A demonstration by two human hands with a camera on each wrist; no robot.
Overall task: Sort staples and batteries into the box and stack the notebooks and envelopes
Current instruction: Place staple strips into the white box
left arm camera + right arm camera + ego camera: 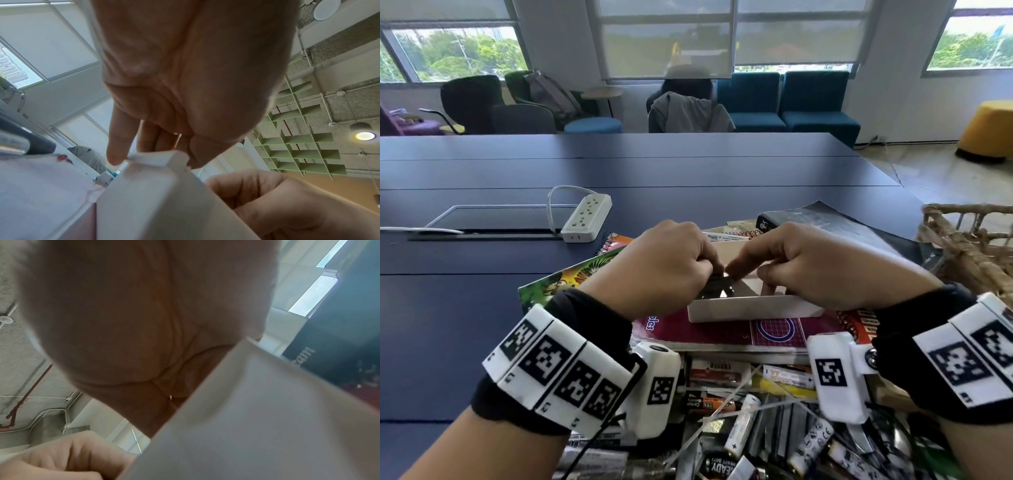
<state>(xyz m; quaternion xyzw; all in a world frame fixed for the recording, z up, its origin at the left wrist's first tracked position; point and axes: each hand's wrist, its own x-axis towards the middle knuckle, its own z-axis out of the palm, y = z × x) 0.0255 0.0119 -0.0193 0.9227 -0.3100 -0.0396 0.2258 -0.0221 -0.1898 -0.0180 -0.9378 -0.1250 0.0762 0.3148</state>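
Matt white card box (753, 307), glossy notebook covers (722, 330), rough wicker basket (969, 246)

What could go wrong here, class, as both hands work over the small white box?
The small white cardboard box sits on a maroon spiral notebook atop an uneven pile, so it may slide or tip. The left hand and right hand crowd its opening and hide the dark contents, so pieces might spill.
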